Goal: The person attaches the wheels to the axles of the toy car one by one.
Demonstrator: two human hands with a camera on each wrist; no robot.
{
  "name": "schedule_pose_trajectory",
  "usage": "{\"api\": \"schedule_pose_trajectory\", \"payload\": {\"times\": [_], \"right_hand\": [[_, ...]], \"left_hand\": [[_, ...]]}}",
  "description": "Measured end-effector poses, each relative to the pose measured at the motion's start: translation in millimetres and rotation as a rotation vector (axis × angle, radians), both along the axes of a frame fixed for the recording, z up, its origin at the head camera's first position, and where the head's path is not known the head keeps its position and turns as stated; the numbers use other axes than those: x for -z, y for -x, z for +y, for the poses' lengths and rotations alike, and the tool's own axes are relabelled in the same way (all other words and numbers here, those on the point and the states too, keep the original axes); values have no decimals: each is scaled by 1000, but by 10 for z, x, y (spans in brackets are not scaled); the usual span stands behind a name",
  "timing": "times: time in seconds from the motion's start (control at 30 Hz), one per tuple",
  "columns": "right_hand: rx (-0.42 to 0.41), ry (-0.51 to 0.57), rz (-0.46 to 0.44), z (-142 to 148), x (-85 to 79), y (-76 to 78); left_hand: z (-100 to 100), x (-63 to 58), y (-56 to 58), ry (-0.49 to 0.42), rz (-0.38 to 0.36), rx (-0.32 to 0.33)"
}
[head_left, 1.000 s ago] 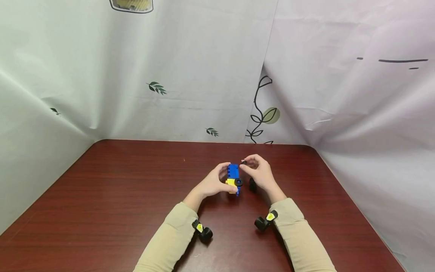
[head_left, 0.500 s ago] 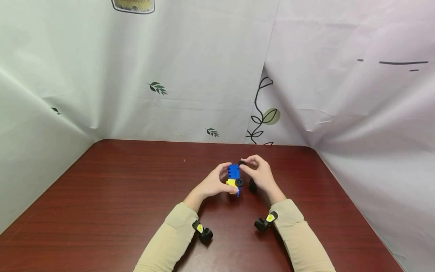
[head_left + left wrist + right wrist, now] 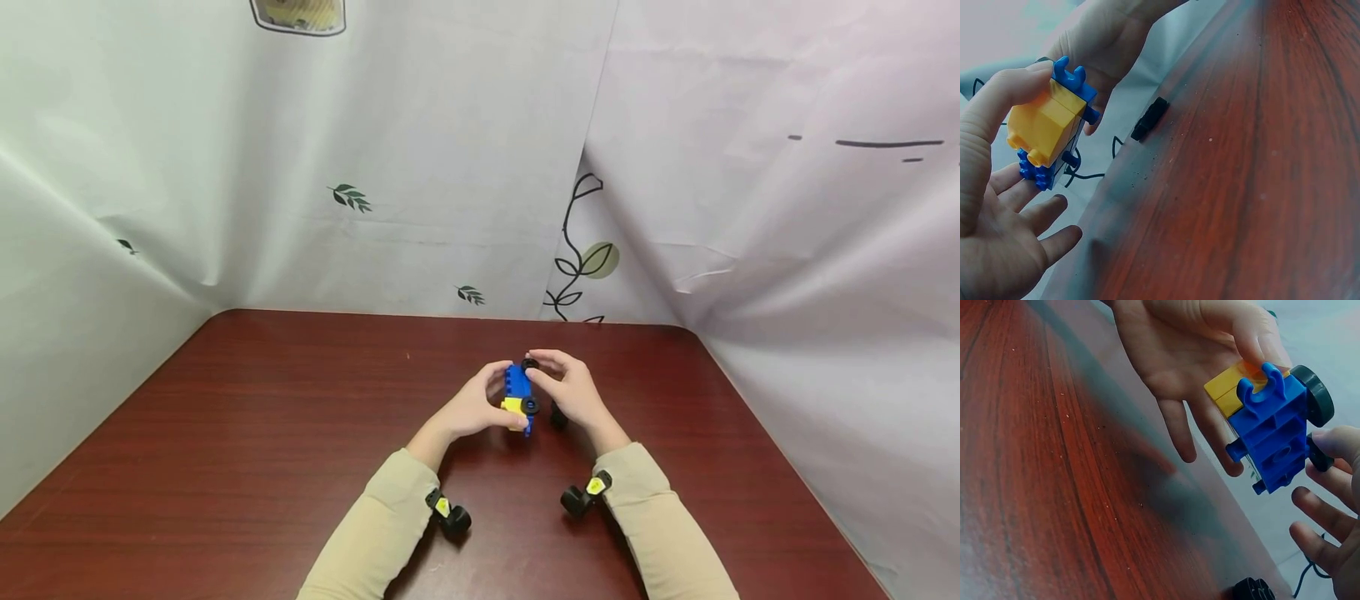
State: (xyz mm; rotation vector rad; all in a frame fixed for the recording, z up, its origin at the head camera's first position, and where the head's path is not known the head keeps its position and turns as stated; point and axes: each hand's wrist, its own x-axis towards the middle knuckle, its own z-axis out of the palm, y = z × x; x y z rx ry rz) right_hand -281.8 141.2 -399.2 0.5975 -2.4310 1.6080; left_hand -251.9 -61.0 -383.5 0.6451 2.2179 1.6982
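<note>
My left hand (image 3: 472, 408) holds a toy car built of blocks, its blue base (image 3: 1272, 440) and yellow block (image 3: 1047, 125) between thumb and fingers, raised above the table. One black wheel (image 3: 1314, 397) sits on a peg of the car at the hooked end. My right hand (image 3: 577, 393) pinches a second black wheel (image 3: 1319, 454) between thumb and index finger, right at the other peg on that same side. Two blue pegs on the opposite side, one a peg (image 3: 1235, 449) by the hook, carry no wheels. My right hand's other fingers are spread loosely.
On the brown table (image 3: 337, 458), a black piece (image 3: 1150, 119) that looks like wheels stands beneath my right hand. A black wrist camera (image 3: 455, 522) is strapped to the left sleeve, another wrist camera (image 3: 576, 500) to the right. White printed cloth (image 3: 450, 167) hangs behind the table.
My right hand has moved left and slightly nearer, bringing the pinched wheel from beside the toy car up against its side. My left hand and the car have hardly shifted.
</note>
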Motion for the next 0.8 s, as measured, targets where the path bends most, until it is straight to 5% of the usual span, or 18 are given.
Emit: {"api": "schedule_pose_trajectory", "payload": {"times": [0.23, 0.5, 0.8], "right_hand": [[-21, 29, -32, -9, 13, 3], [-19, 24, -70, -20, -4, 7], [38, 26, -53, -26, 8, -12]], "left_hand": [[9, 17, 17, -3, 10, 12], [38, 299, 210, -13, 35, -13], [45, 326, 192, -7, 56, -43]]}}
